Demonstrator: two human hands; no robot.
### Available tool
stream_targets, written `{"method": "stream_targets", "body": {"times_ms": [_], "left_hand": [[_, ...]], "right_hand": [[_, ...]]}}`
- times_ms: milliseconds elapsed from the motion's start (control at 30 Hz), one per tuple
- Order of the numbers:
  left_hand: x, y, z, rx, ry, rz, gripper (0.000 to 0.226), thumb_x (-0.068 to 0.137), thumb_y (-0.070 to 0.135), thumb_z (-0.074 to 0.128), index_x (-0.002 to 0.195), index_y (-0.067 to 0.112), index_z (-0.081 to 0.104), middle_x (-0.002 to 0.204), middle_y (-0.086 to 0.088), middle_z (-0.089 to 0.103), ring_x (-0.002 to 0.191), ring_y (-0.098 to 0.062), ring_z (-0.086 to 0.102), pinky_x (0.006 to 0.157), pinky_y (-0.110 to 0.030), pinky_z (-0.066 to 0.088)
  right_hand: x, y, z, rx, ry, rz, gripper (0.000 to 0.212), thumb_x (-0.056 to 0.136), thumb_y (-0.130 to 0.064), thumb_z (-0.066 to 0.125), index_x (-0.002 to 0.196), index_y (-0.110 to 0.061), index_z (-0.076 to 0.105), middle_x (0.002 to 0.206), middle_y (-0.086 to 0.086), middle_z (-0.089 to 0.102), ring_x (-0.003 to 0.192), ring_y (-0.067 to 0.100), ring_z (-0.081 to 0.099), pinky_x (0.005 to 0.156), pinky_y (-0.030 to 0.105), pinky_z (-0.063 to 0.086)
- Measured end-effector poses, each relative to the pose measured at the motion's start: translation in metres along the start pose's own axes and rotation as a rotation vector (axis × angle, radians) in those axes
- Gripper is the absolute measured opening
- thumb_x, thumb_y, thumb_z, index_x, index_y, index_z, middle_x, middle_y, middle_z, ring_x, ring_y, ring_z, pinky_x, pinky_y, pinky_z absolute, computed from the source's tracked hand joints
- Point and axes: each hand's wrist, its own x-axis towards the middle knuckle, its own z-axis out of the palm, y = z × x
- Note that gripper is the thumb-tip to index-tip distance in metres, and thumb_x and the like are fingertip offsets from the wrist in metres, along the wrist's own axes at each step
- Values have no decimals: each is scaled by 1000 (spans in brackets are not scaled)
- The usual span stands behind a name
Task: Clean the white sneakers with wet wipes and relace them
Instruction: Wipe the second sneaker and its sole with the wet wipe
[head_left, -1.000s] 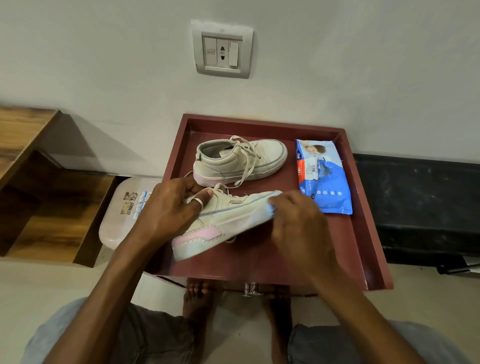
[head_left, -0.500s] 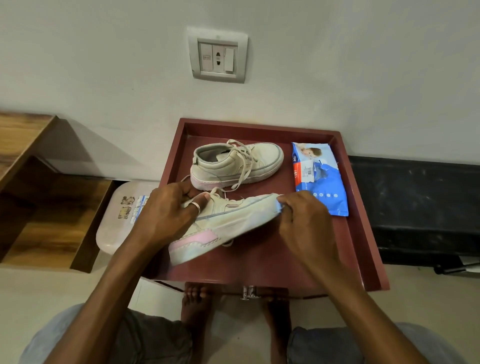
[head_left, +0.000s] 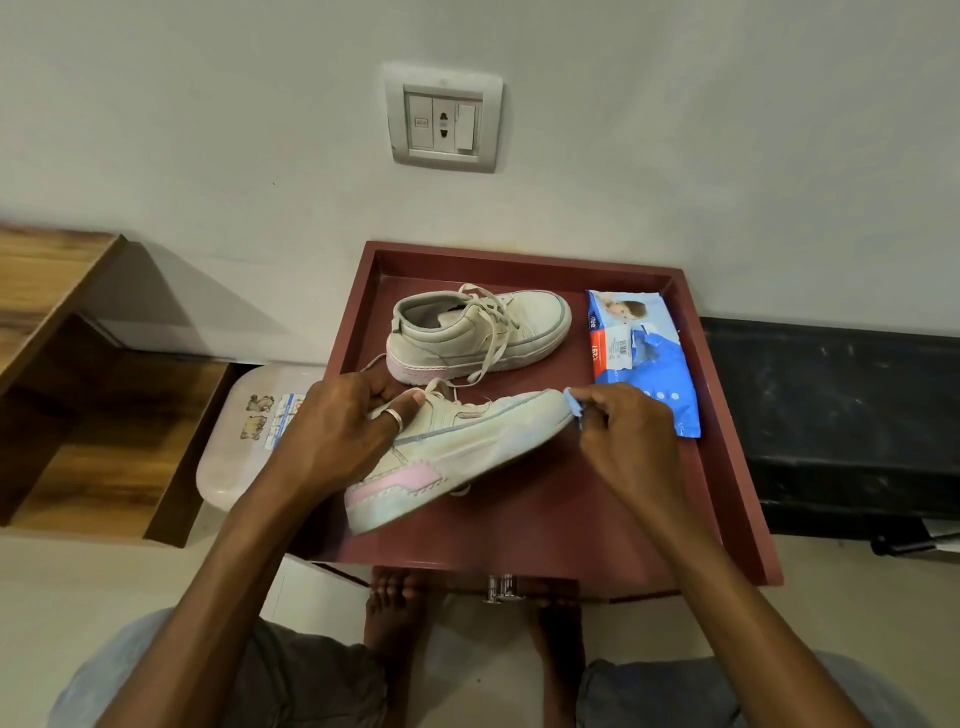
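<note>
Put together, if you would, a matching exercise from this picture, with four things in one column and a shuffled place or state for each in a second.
Things
1. near sneaker
2. far sneaker
3. wipes pack
4. wet wipe

Places or states
a. lies flat on the right side of the red tray
b. pinched by the right hand at a toe
c. tilted, gripped by the left hand
d. stands upright at the back of the tray, laces loose

Pairs: 1-c, 2-d, 3-a, 4-b
</note>
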Motion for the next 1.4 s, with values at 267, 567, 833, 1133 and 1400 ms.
{"method": "stream_targets", "body": {"times_ms": [267, 567, 833, 1133, 1400], "left_hand": [[0, -6, -2, 42, -54, -1, 38, 98, 40, 58, 62, 33, 51, 55, 22, 58, 56, 1, 55, 47, -14, 35], [2, -15, 1, 38, -72, 18, 39, 97, 46, 58, 58, 42, 57, 52, 15, 54, 49, -8, 50, 45, -23, 28], [2, -17, 1, 34, -76, -1, 41, 96, 47, 58, 57, 34, 55, 50, 16, 54, 47, -8, 51, 45, -27, 32], [2, -12, 0, 5, -62, 11, 39, 97, 45, 59, 59, 36, 56, 50, 12, 51, 48, -10, 48, 45, -24, 29], [4, 5, -2, -151, -94, -86, 52, 94, 43, 65, 63, 1, 62, 48, -3, 37, 42, -11, 30, 42, -23, 24]], "right_hand": [[-24, -34, -2, -66, 84, -277, 24, 80, 1, 57, 96, -6, 75, 94, 9, 72, 86, 24, 65, 81, 34, 52], [4, 6, -6, -26, -89, 34, 30, 87, -2, 62, 109, -17, 76, 101, 4, 75, 94, 22, 69, 82, 24, 47], [-18, -27, -10, -40, 98, -125, 19, 88, -8, 61, 100, -10, 76, 93, 5, 75, 85, 22, 68, 79, 34, 56], [7, 9, -5, -15, -165, 119, 30, 85, -5, 68, 108, -22, 76, 91, -4, 73, 89, 16, 66, 71, 10, 44], [-15, -44, -6, 38, 91, -56, 21, 84, -1, 62, 94, -13, 77, 92, 2, 75, 84, 17, 67, 73, 25, 48]]}}
